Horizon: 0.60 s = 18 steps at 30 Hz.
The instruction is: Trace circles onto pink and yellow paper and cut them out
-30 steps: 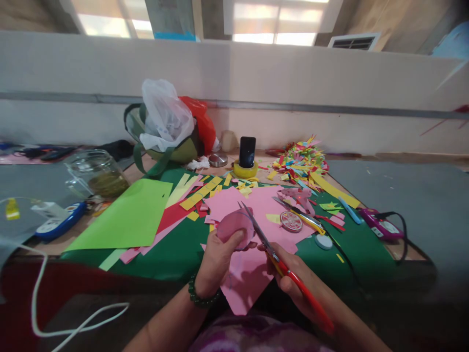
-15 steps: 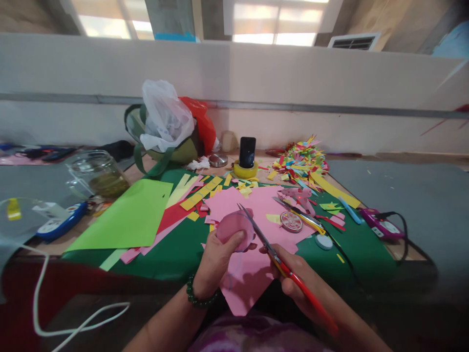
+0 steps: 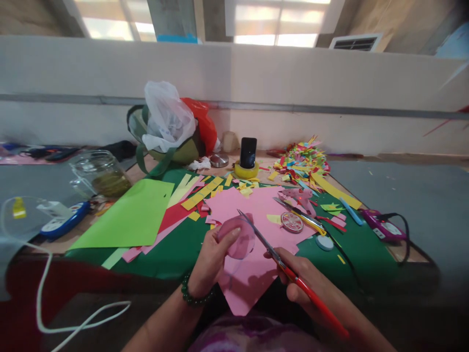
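My left hand (image 3: pixel 216 254) pinches a round piece of pink paper (image 3: pixel 242 242), its thumb lying flat on the front. A drawn line runs near the edge of the round piece. In my right hand (image 3: pixel 296 274) is a pair of scissors (image 3: pixel 267 244) with red handles, the blades pointing up and left along the right side of the round piece. Whether the blades touch the paper I cannot tell. Below and behind both hands lies a larger pink sheet (image 3: pixel 245 288), its near corner hanging over the table's front edge.
A green sheet (image 3: pixel 128 215) and colored strips lie left. Right are a pink glue gun (image 3: pixel 298 197), a utility knife (image 3: pixel 304 215), a tape reel (image 3: pixel 292 222) and a white round lid (image 3: pixel 324 242). Behind stand a phone (image 3: pixel 248 152), a scrap pile (image 3: pixel 308 159) and a glass jug (image 3: pixel 102 176).
My left hand has turned the pink round piece, so more of its lower right edge shows. My right hand has shifted slightly right and down with the scissors.
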{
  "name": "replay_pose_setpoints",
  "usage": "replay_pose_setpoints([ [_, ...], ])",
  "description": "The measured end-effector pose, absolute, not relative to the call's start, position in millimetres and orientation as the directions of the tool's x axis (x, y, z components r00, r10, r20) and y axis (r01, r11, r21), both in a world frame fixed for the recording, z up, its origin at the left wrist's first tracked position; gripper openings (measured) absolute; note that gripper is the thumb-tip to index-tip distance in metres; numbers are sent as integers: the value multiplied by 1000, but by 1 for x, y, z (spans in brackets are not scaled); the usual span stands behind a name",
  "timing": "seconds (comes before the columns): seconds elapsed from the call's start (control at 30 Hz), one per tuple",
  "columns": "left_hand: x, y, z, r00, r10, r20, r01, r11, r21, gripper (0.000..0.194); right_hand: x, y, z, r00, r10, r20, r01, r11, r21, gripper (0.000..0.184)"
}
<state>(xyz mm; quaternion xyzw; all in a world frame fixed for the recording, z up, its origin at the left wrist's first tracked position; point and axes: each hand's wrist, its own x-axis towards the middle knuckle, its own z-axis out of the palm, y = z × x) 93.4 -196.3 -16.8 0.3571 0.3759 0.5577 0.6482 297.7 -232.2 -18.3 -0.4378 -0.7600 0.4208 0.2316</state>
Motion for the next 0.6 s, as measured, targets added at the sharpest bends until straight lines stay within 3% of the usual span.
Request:
replay_pose_setpoints([
  [0.37, 85, -192, -20, 128, 991, -34, -398, 82, 914, 30, 300, -234, -12, -504, 861, -67, 506, 231, -831, 85],
  [0.6, 81, -193, -17, 168, 984, -66, -368, 124, 922, 37, 302, -236, -6, -507, 852, -126, 533, 196, -823, 91],
])
